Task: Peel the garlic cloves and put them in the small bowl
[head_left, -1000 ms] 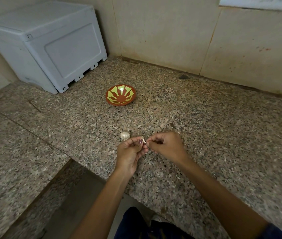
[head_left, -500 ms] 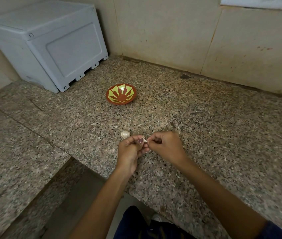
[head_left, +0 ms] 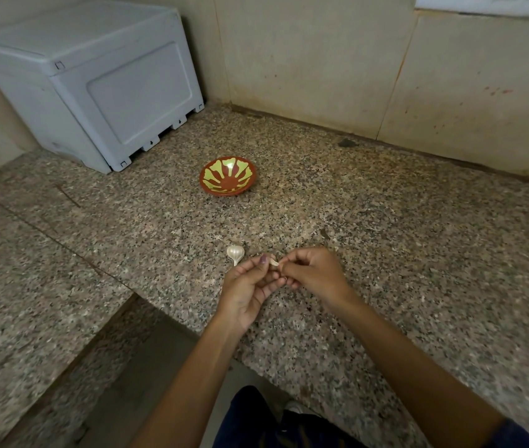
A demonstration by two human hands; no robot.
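Speckled stone table (head_left: 386, 253), tiled wall behind. Small bowl (head_left: 228, 178) at frame centre looked empty. Left hand (head_left: 250, 286) and right hand (head_left: 313, 273) both pinched one garlic clove (head_left: 274, 262), peel partly on. Garlic bulb (head_left: 235, 253) just left, unpeeled. Most work left.

I pinch a small pale garlic clove (head_left: 274, 262) between my left hand (head_left: 250, 286) and my right hand (head_left: 313, 274), fingertips of both curled in on it above the speckled granite counter (head_left: 402, 253). Just left of my grip a garlic bulb (head_left: 235, 253) lies on the stone, its tip pointing toward me. Well beyond my hands sits the small red bowl (head_left: 228, 180) with yellow rays inside. Farther off to the left a grey plastic box (head_left: 95, 79) stands in the corner
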